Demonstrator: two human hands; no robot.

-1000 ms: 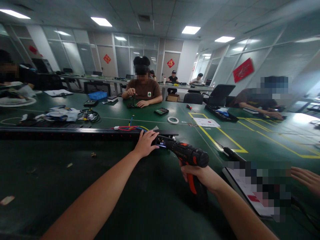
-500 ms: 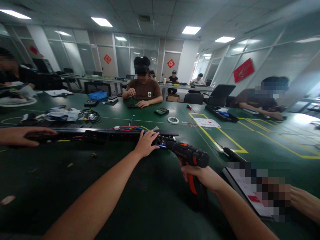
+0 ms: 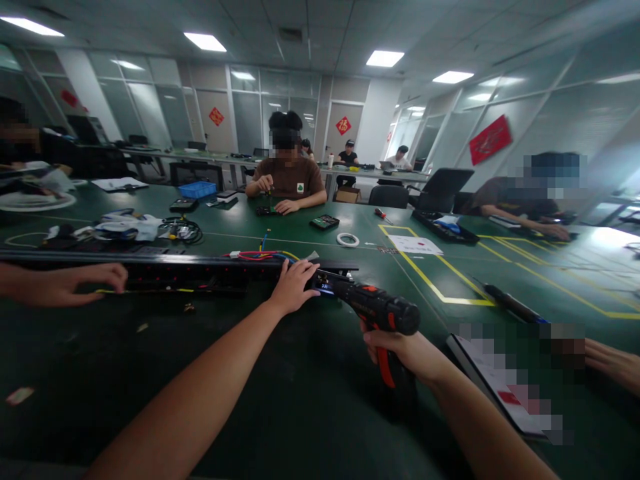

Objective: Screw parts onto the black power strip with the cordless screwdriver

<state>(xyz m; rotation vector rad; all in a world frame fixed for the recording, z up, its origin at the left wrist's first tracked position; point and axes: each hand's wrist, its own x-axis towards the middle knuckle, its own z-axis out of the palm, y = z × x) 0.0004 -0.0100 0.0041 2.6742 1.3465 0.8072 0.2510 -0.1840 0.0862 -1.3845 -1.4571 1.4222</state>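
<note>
- Head view: the black rail (image 3: 150, 259) lies on the green table (image 3: 250, 400).
- Left hand (image 3: 294, 287) spreads over the rail's right end, thumb apart from the fingers.
- Right hand (image 3: 407, 350) wraps the grip of the black-and-orange drill (image 3: 383, 308), whose nose meets the rail's right end; all 3 look the same as 0.5 s ago.
- At the rail's left part, a co-worker's hand (image 3: 75, 283), then around a dark piece, now hovers with bent fingers.
- Well right of the rail, a pen-shaped tool (image 3: 517, 307) has shifted further from it.
- Beyond the rail, 1 red diamond sign (image 3: 343, 125) reads 福.
- Lettering on the drill, perhaps a brand, is too blurred to read; print on the white sheet (image 3: 413, 245) right of the rail is too small.
</note>
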